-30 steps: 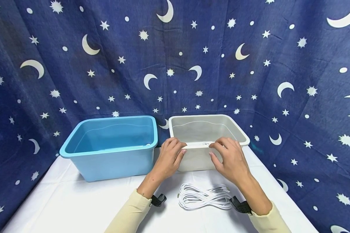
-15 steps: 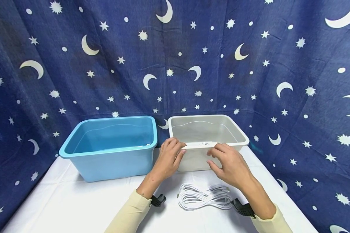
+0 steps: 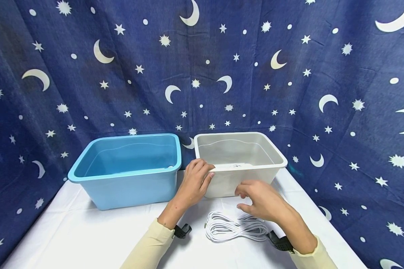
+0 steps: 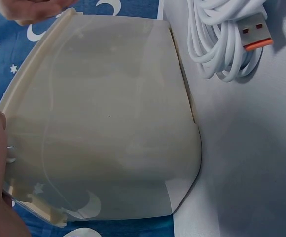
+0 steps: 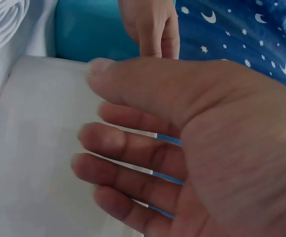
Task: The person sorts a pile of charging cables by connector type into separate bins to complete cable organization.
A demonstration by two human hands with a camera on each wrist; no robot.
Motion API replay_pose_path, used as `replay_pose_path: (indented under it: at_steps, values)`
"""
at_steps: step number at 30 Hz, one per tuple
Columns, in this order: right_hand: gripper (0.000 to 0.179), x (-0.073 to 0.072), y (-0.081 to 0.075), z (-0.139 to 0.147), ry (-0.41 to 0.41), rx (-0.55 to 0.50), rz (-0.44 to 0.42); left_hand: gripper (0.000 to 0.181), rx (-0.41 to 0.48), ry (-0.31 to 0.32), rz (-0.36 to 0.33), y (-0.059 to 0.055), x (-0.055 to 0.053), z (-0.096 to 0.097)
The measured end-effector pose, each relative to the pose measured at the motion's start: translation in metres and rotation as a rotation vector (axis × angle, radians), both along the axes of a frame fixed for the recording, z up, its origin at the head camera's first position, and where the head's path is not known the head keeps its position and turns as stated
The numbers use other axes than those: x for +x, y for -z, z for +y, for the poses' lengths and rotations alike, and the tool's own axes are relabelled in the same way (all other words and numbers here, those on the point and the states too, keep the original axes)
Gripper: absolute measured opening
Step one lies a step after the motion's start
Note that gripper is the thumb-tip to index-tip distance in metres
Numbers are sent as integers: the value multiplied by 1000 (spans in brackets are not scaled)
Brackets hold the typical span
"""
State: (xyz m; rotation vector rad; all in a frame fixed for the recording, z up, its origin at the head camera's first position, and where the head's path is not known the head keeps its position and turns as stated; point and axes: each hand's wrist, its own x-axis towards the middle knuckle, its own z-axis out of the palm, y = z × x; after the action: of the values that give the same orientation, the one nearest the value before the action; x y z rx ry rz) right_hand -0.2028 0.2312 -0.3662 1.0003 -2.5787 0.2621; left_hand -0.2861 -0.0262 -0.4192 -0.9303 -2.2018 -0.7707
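Observation:
My left hand (image 3: 194,183) holds the near rim of the grey plastic bin (image 3: 222,184), fingers over the edge and thumb on the outer wall. My right hand (image 3: 260,200) is off the rim, in front of the bin's lower wall and above the far side of a coiled white USB cable (image 3: 235,228). In the right wrist view its fingers (image 5: 118,140) are spread and loosely bent, with nothing between them and the thumb. The left wrist view shows the cable's USB plug (image 4: 254,32), metal with an orange edge, at the end of the coil.
A larger blue bin (image 3: 131,190) stands to the left of the grey one. Both bins rest on a white cloth-covered table (image 3: 70,231). Behind and beside them hangs a dark blue curtain (image 3: 202,71) with moons and stars. Each wrist wears a black strapped camera (image 3: 182,231).
My right hand has left the grey bin's rim and come down and nearer, toward the cable. The left hand keeps its place on the rim.

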Motion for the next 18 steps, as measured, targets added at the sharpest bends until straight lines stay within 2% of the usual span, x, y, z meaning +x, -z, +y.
replay_pose_path:
  at_steps: [7, 18]
  values:
    - [33, 1, 5, -1, -17, 50, -113, 26, 0, 0, -2, 0, 0, 0]
    - [33, 1, 14, -4, -32, 204, -311, 24, 12, 3, 24, 0, 1, 0]
